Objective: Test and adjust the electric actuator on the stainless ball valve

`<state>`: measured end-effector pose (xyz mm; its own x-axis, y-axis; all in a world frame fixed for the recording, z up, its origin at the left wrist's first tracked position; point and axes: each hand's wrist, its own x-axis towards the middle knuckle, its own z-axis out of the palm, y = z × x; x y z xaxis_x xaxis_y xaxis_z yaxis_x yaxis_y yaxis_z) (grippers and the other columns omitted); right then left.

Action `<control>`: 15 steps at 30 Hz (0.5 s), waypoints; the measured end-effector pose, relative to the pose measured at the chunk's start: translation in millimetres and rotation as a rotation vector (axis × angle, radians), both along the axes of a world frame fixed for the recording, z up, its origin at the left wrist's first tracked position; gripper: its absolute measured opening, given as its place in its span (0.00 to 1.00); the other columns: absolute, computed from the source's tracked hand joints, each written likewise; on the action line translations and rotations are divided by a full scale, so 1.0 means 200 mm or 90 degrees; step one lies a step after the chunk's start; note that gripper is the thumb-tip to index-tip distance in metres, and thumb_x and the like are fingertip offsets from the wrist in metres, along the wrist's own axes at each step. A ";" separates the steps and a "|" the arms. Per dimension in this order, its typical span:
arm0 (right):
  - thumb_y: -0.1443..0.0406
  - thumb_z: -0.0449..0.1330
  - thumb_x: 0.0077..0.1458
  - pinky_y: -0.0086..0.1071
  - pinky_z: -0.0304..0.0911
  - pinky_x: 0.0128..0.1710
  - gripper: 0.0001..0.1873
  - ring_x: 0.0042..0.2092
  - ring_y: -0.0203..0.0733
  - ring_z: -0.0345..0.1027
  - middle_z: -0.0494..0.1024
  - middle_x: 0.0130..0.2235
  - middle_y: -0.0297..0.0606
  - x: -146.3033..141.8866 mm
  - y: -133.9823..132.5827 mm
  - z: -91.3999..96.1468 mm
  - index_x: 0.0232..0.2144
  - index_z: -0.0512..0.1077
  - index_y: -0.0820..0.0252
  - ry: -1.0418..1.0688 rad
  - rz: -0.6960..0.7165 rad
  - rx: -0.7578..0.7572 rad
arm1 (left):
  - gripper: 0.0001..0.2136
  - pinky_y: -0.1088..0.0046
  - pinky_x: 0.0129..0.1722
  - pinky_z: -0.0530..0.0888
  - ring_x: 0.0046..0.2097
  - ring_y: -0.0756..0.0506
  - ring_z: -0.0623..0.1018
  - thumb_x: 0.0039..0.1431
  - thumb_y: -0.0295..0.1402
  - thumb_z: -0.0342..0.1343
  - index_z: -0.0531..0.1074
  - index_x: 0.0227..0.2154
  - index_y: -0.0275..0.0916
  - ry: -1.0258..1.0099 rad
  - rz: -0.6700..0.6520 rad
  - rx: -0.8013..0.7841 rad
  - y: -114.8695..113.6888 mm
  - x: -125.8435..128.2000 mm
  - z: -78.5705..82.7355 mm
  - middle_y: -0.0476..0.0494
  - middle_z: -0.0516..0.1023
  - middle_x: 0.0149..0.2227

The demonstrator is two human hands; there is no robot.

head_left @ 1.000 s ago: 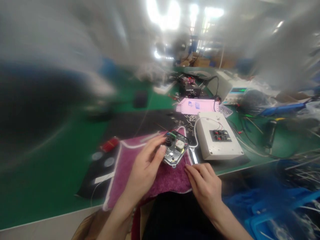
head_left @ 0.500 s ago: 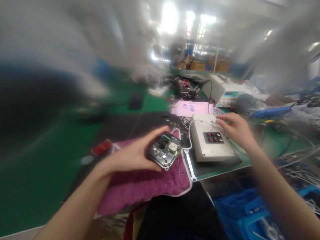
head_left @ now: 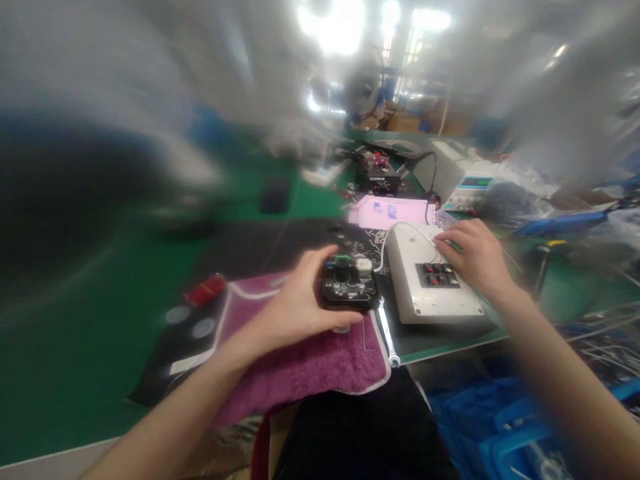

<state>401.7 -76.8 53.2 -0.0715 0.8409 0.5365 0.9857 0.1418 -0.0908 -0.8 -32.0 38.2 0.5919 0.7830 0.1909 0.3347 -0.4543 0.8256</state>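
My left hand (head_left: 300, 303) grips a black-housed circuit board module (head_left: 349, 283) with a round black lens-like part and a whitish component on its face. It is held above a purple cloth (head_left: 305, 363). From the module a white cable (head_left: 383, 257) arcs over a pale metal box (head_left: 407, 287). At the box's upper right, my right hand (head_left: 475, 257) is closed in a pinch on the cable's end, where thin wires show. Just below those fingertips sits a black terminal block (head_left: 439, 275) with red parts. A combination wrench (head_left: 387, 333) lies between cloth and box.
A thin hex key (head_left: 367, 337) rests on the cloth. Loose small screws (head_left: 376, 238) lie behind, near a pink sheet (head_left: 395, 212). A bench power supply (head_left: 465, 183) stands at the back right. Blue bins (head_left: 480, 427) sit below the table edge.
My left hand has tilted the module, so its face now shows at a flatter angle, slightly further right. My right hand has come nearer the terminal block with the cable end.
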 end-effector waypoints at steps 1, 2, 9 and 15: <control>0.57 0.62 0.69 0.44 0.65 0.49 0.14 0.47 0.50 0.70 0.82 0.44 0.47 0.00 0.00 0.00 0.40 0.84 0.59 -0.008 0.000 0.001 | 0.52 0.44 0.68 0.72 0.68 0.29 0.73 0.48 0.54 0.76 0.58 0.72 0.46 -0.002 0.027 0.011 -0.02 0.03 0.00 0.33 0.66 0.68; 0.57 0.62 0.69 0.45 0.66 0.49 0.14 0.48 0.51 0.70 0.83 0.44 0.47 -0.01 -0.01 0.01 0.40 0.84 0.59 -0.015 -0.002 0.003 | 0.51 0.44 0.68 0.73 0.67 0.29 0.73 0.48 0.55 0.76 0.59 0.71 0.45 -0.003 0.048 0.024 -0.03 0.05 0.00 0.33 0.66 0.66; 0.55 0.62 0.71 0.42 0.71 0.51 0.16 0.47 0.48 0.79 0.85 0.48 0.44 -0.45 -0.30 0.09 0.51 0.81 0.56 0.146 -0.097 0.149 | 0.50 0.45 0.65 0.75 0.65 0.30 0.73 0.50 0.57 0.73 0.58 0.68 0.39 -0.009 0.115 0.073 -0.05 0.17 -0.04 0.32 0.66 0.61; 0.50 0.64 0.67 0.53 0.72 0.62 0.38 0.62 0.57 0.76 0.75 0.65 0.55 -0.93 -0.36 -0.01 0.71 0.63 0.61 0.363 0.017 -0.121 | 0.50 0.48 0.64 0.75 0.63 0.31 0.74 0.46 0.55 0.76 0.60 0.65 0.38 -0.019 0.156 0.046 -0.08 0.19 -0.03 0.33 0.65 0.60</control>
